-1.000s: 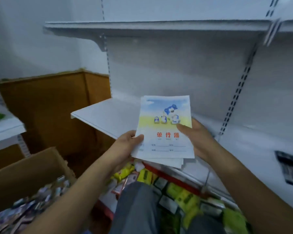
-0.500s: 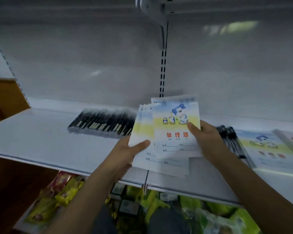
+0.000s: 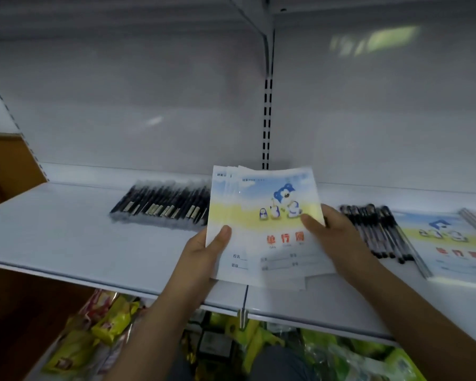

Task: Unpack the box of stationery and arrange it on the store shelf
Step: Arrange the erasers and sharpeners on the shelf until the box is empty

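**Notebooks about to hit the shelf**

Both hands were clamped on a fanned stack of notebooks (image 3: 261, 226), held just above the white shelf (image 3: 66, 243) — left hand (image 3: 204, 259) pinching the lower left edge, right hand (image 3: 333, 237) with its thumb on the top cover. The stack sat between a pack of black pens (image 3: 162, 206) and a loose row of pens (image 3: 377, 232), with more notebooks (image 3: 448, 243) further right. My take: square those fanned edges up first, then lower the stack flat into the gap — otherwise it'll slide onto the pens.
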